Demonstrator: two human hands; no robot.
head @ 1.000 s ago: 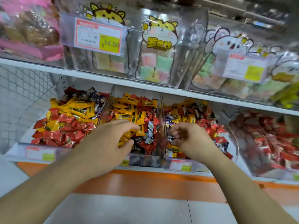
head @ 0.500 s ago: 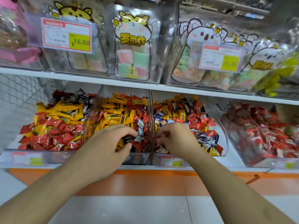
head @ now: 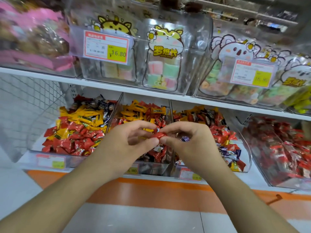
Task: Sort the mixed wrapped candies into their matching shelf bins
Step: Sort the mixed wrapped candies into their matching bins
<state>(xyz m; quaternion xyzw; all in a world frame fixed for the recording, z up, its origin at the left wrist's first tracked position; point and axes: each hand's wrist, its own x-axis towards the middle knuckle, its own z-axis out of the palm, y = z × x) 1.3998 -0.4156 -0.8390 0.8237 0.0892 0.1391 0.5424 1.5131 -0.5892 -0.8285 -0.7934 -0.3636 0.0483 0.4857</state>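
Red candy point(head: 159, 135) pinched between both hands, held above the middle bin point(head: 149, 169). Left hand point(head: 129, 145): thumb and forefinger curled on its left end. Right hand point(head: 186, 143): same on the right end. Left bin point(head: 50, 161) and right bin point(head: 244, 165) hold mixed red, yellow and dark candies.

**Readable labels on the upper shelf**

A red-bordered price tag point(head: 106, 48) is hanging on the front of a clear upper bin, its yellow patch showing "¥16.80". Beside it, a cartoon hamster pouch point(head: 164, 57) is displaying the yellow characters "罗班长". Farther right, a second price tag point(head: 250, 73) is showing what reads as "16.80", blurred. The small tags on the lower bins are staying too blurred to read.
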